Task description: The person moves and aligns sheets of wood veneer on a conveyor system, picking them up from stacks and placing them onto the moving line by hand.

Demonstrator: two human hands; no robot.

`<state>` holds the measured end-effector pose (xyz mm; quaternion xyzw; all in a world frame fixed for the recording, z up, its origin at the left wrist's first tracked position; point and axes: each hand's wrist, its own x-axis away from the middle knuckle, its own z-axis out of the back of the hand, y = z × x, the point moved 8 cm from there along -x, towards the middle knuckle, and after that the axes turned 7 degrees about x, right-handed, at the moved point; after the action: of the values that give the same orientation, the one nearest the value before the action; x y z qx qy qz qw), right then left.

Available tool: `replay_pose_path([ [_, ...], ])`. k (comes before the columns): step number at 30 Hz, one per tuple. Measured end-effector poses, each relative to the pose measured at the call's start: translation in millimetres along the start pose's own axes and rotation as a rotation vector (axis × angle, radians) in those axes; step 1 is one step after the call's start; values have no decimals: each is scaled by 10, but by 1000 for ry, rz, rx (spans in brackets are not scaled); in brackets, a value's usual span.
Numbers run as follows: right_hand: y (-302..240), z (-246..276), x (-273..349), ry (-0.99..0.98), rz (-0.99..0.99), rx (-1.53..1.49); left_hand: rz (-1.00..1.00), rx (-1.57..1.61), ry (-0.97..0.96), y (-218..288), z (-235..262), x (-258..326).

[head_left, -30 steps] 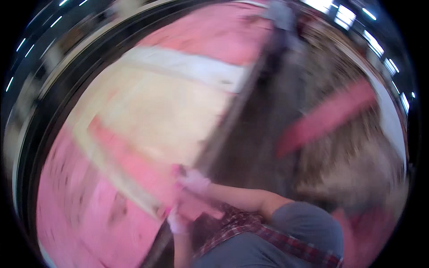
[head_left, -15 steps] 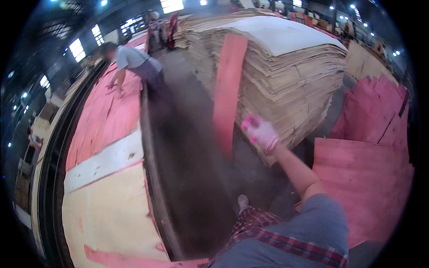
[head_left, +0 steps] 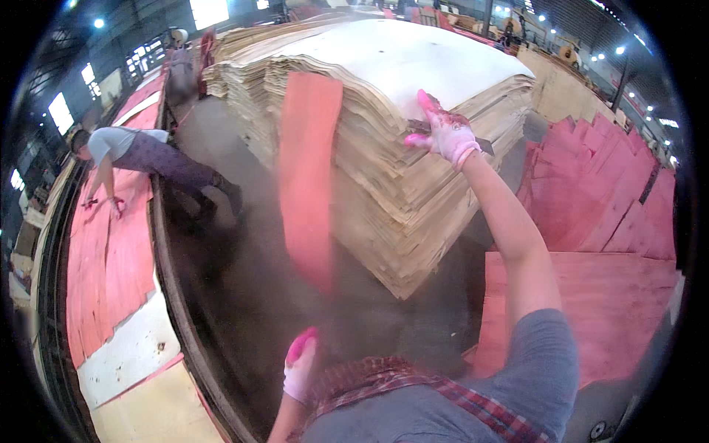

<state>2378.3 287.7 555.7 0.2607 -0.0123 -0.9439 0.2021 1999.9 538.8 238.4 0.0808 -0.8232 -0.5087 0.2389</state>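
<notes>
My right hand [head_left: 452, 135], in a white glove with pink-stained fingers, reaches over the near corner of a tall stack of tan veneer sheets [head_left: 399, 214]. Its thumb and fingers are spread around a dark flat tool [head_left: 484, 145], whose kind I cannot make out. A white sheet [head_left: 436, 55] tops the stack, just beyond the hand. Low in front of my body, my left hand [head_left: 299, 363] is gloved the same way, its fingers pressed together; anything in them is hidden. A long red veneer strip [head_left: 310, 170] stands against the stack's left side.
At left runs a long table of red veneer pieces [head_left: 118, 251], with a white strip [head_left: 133, 347] and a pale sheet [head_left: 159, 413]. A co-worker [head_left: 140, 151] bends over it. Red sheets [head_left: 583, 295] are piled at right. Dark floor [head_left: 244, 295] lies between.
My right hand has risen to the stack's top corner. My left hand has come into view. The view has turned right, and the co-worker leans further over the table.
</notes>
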Motion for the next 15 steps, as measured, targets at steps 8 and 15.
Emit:
replay_pose_path([
  [8, 105, 173, -274, 125, 15, -429, -47, -318, -552, 1165, -879, -1659],
  [15, 844, -207, -35, -62, -778, -1215, -296, -333, -747, 2623, -1430, -2127],
])
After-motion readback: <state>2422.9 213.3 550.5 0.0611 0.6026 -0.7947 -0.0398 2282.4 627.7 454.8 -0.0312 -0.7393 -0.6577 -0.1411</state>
